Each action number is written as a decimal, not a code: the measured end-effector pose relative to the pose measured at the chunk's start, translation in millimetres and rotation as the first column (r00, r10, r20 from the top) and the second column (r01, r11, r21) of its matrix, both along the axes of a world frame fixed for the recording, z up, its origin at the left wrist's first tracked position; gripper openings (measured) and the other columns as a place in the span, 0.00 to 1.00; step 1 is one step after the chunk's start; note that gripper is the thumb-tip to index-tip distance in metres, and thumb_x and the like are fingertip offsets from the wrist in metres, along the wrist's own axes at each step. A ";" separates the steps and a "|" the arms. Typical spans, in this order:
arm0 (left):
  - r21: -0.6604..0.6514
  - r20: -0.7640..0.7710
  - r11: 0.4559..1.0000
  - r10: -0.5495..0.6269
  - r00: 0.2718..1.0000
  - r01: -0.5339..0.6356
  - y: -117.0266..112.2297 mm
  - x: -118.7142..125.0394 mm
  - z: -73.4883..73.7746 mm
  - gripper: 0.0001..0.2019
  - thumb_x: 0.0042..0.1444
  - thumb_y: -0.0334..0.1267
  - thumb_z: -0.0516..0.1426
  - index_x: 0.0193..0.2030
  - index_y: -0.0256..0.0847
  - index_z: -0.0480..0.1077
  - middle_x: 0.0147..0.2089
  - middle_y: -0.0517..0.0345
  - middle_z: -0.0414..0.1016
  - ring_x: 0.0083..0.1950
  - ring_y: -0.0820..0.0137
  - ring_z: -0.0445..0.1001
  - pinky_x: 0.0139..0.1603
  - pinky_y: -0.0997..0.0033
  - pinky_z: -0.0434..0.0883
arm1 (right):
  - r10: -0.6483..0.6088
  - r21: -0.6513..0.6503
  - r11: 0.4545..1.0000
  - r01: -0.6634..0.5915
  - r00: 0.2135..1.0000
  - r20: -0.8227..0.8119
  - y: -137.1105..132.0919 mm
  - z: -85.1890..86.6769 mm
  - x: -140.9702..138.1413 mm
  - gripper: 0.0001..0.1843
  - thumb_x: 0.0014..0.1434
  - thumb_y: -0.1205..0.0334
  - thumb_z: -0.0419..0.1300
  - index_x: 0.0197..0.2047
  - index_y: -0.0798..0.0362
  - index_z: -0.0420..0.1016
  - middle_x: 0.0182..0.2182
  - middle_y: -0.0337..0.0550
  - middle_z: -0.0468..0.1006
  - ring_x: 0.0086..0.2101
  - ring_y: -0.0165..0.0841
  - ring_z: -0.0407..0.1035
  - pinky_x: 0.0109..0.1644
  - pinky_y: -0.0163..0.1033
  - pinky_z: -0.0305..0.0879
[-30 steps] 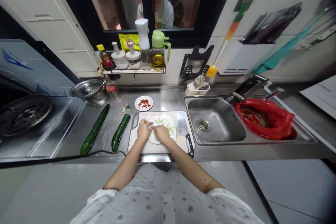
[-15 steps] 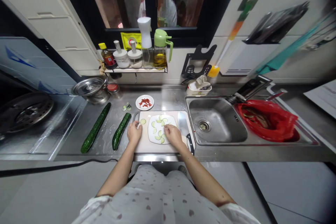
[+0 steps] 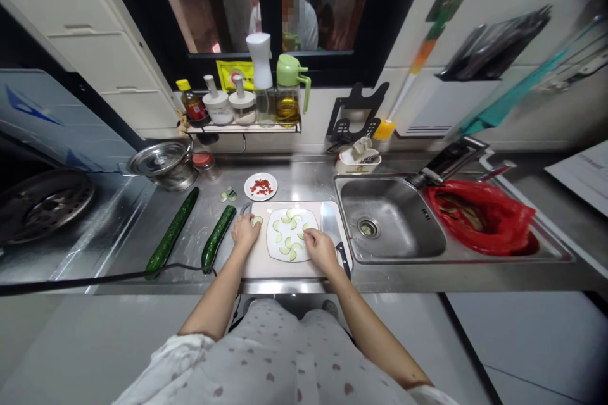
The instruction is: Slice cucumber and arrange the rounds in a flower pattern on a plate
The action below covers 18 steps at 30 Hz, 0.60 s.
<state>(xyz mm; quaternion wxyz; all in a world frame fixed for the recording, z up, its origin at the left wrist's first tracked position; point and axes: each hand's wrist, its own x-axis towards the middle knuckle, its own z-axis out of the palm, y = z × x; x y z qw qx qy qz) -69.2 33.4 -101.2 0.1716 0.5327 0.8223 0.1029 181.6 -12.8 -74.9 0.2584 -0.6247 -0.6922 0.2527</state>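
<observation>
A white square plate point(image 3: 285, 253) lies on the pale cutting board point(image 3: 254, 266), with several thin half-round cucumber slices arranged on it. At the plate's right edge my right hand point(image 3: 321, 248) pinches a cucumber slice point(image 3: 301, 236). My left hand point(image 3: 244, 231) rests at the board's left side, thumb and fingers closed about a pale cucumber slice point(image 3: 257, 220). To the right, a kitchen knife point(image 3: 329, 221) lies on the board, its black handle partly behind my right hand. A cut cucumber point(image 3: 218, 239) and a longer cucumber point(image 3: 173, 230) lie left of the board.
A small dish point(image 3: 261, 196) of chopped red pieces stands behind the board, beside some cucumber scraps point(image 3: 228, 195). The sink point(image 3: 394, 253) is at right, with a red bag point(image 3: 484, 218) beyond. A lidded steel pot point(image 3: 164, 164) stands back left. A black cable point(image 3: 104, 278) crosses the front left.
My right hand has moved right and slightly down, to the plate's right edge. My left hand has closed in on the slice at the board's left. The cable now sits higher in view.
</observation>
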 end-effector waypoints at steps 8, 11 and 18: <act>-0.018 -0.039 1.000 -0.008 0.999 0.008 6.0 0.6 -2.8 0.16 0.55 0.45 0.57 0.50 0.45 0.74 0.51 0.47 0.72 0.54 0.55 0.71 0.53 0.59 0.66 | -0.001 0.009 1.000 0.001 1.000 -0.006 -5.5 -2.3 3.5 0.15 0.62 0.60 0.51 0.41 0.52 0.78 0.36 0.43 0.81 0.36 0.35 0.72 0.40 0.35 0.63; -0.005 -0.022 1.000 -0.004 1.000 0.004 7.2 0.6 -2.1 0.14 0.54 0.44 0.58 0.46 0.45 0.74 0.50 0.48 0.73 0.53 0.56 0.71 0.52 0.60 0.66 | -0.001 0.003 1.000 0.001 1.000 -0.005 -7.1 -1.2 3.7 0.15 0.62 0.59 0.50 0.41 0.52 0.79 0.35 0.43 0.80 0.34 0.34 0.71 0.39 0.35 0.62; 0.064 0.315 0.989 0.108 0.943 -0.135 3.2 -2.1 1.8 0.10 0.53 0.39 0.58 0.42 0.44 0.74 0.36 0.58 0.78 0.41 0.67 0.75 0.46 0.66 0.67 | 0.008 -0.015 1.000 -0.008 1.000 -0.016 -6.5 3.4 3.3 0.16 0.63 0.59 0.50 0.42 0.53 0.79 0.33 0.44 0.80 0.34 0.35 0.71 0.39 0.35 0.63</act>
